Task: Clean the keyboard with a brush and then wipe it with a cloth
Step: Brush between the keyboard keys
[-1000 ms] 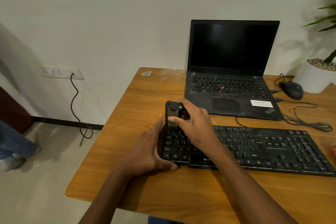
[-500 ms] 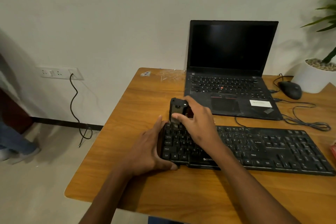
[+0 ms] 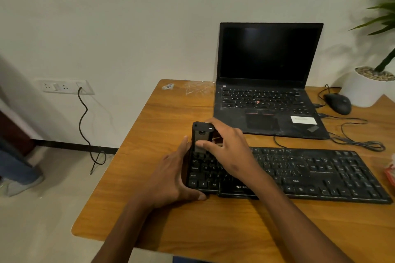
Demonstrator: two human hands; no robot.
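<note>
The right hand [image 3: 228, 147] grips a black brush [image 3: 201, 137], thumb across its front face and fingers curled behind, holding it upright over the top left corner of the black keyboard [image 3: 299, 173]. The brush's lower end is down at the upper row of keys; whether bristles touch the keys cannot be told, since the hand covers that part. The left hand [image 3: 173, 179] braces the keyboard's left end, fingers straight up along the short edge and the thumb tucked against the front edge by the Ctrl key. The keyboard lies flat on the wooden worktop [image 3: 149, 134], running off to the right, its cable looping behind it. Behind it sits an open laptop [image 3: 269, 83] with a dark screen, a white sticker on its palm rest. To the laptop's right is a black mouse [image 3: 338, 103], wire trailing, and beyond that a white plant pot [image 3: 363, 92] with green leaves above. Something red and white peeks in at the right edge, too cut off to identify. On the wall to the left, a socket plate [image 3: 64, 86] with a dark cord [image 3: 85, 126] hanging to the floor.
</note>
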